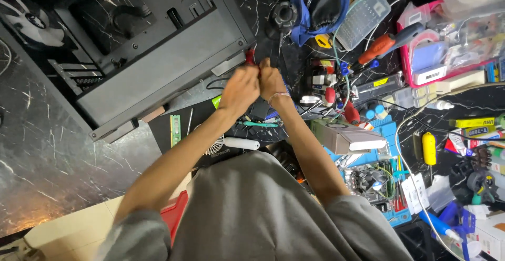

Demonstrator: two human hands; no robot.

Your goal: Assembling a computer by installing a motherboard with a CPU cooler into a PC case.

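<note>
Both hands meet at the near corner of the black computer case (158,56). The left hand (239,90) and right hand (272,81) close together on a red-handled tool (250,57). Steady, even pressure seems wise; the tip stays hidden.

Both our arms stretch straight out ahead, bare from the grey sleeves down, elbows apart and forearms closing in toward each other. Our left hand (239,88) and right hand (272,80) meet at the far end, knuckles up, pressed side by side, touching. Fingers on both are curled in tight, tips hidden from us. A thin band circles the right wrist.
</note>
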